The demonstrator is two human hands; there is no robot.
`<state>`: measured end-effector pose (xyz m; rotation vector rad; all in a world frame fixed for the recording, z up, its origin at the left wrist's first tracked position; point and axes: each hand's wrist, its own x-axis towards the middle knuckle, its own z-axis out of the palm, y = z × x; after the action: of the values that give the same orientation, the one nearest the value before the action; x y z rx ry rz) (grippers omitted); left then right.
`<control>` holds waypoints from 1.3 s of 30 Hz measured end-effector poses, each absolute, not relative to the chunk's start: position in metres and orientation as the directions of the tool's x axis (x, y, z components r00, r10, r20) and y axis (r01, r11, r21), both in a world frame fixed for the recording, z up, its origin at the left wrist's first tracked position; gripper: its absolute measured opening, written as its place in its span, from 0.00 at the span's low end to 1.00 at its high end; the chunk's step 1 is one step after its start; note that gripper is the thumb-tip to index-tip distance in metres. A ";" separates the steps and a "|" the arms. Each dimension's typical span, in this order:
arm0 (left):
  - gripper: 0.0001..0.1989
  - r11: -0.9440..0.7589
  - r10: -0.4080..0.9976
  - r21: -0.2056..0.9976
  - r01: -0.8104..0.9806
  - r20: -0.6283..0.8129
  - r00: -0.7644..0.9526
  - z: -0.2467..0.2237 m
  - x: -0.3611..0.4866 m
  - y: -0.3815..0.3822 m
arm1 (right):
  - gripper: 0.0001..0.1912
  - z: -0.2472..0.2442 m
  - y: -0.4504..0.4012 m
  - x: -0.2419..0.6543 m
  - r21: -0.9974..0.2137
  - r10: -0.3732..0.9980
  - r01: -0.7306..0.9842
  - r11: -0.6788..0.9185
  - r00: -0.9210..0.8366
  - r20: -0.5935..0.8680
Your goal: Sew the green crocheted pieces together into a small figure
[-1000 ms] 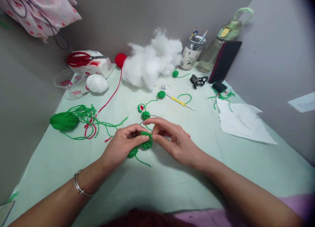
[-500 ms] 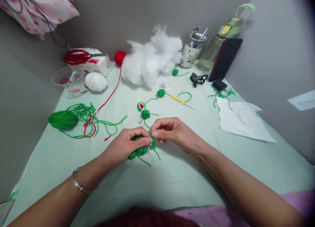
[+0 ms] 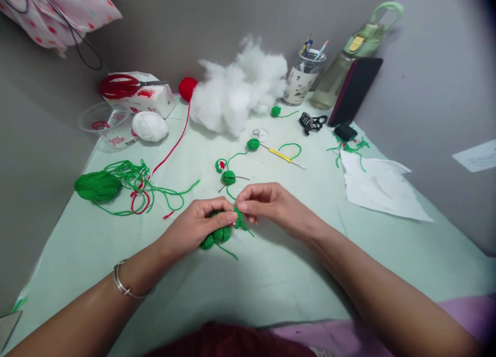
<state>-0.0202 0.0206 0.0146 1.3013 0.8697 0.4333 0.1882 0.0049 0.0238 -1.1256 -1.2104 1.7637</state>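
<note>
Above the front middle of the table, my left hand (image 3: 207,220) is closed on a green crocheted piece (image 3: 221,234) made of round lobes, with loose yarn tails hanging down. My right hand (image 3: 267,204) pinches at the piece's right end, thumb against forefinger; what lies between those fingertips is mostly hidden. Just beyond my hands sits a green crocheted ball (image 3: 228,177) with thin dark pins or wires sticking out. Beside it lies a small green ring with red and white inside (image 3: 220,165). Farther back, another green ball (image 3: 253,144) touches a yellow-handled crochet hook (image 3: 281,155).
Left are a green yarn skein (image 3: 97,186), tangled strands, a white yarn ball (image 3: 150,126) and red scissors (image 3: 120,86) on a box. White stuffing (image 3: 236,93) stands behind. Right are a pen jar (image 3: 304,78), bottle (image 3: 333,78), phone (image 3: 355,92), claw clip (image 3: 312,122) and paper (image 3: 377,184).
The short yarn tail under my right fingers has swung up and to the right. Both hands keep nearly the same place and grip, and the view has shifted slightly.
</note>
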 end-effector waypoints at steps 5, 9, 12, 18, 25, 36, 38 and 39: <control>0.15 0.236 0.737 0.952 0.197 -0.307 0.602 0.013 -0.020 0.020 | 0.12 0.023 0.003 0.178 -0.947 0.933 -0.143 -0.286 -0.264 -0.242; 0.16 0.179 0.732 0.961 0.212 -0.274 0.623 0.014 -0.020 0.020 | 0.12 0.016 0.018 0.197 -0.934 0.960 -0.235 -0.271 -0.001 -0.278; 0.16 0.170 0.707 0.961 0.216 -0.272 0.653 0.015 -0.020 0.019 | 0.13 0.014 0.028 0.218 -0.965 0.965 -0.157 -0.211 0.126 -0.231; 0.13 0.335 0.720 0.931 0.145 -0.352 0.598 0.012 -0.019 0.018 | 0.04 0.010 0.031 0.235 -0.711 0.996 0.702 -0.037 0.080 0.027; 0.13 0.374 0.738 0.922 0.104 -0.363 0.569 0.009 -0.020 0.021 | 0.09 0.023 0.019 0.220 -0.709 0.987 0.694 0.124 -0.011 0.162; 0.13 0.382 0.753 0.921 0.076 -0.358 0.552 0.008 -0.020 0.020 | 0.09 0.022 0.009 0.211 -0.608 0.953 0.739 0.291 -0.277 0.120; 0.11 0.361 0.783 0.932 0.042 -0.327 0.530 0.009 -0.020 0.021 | 0.08 0.027 0.009 0.218 -0.542 0.935 0.791 0.284 -0.355 -0.028; 0.10 0.355 0.795 0.935 0.026 -0.316 0.517 0.009 -0.020 0.022 | 0.09 0.031 0.008 0.220 -0.499 0.914 0.810 0.307 -0.396 -0.081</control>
<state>-0.0199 0.0220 0.0095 1.1080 0.9108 0.5976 0.2199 0.0081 0.0308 -1.5827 -2.3549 0.6995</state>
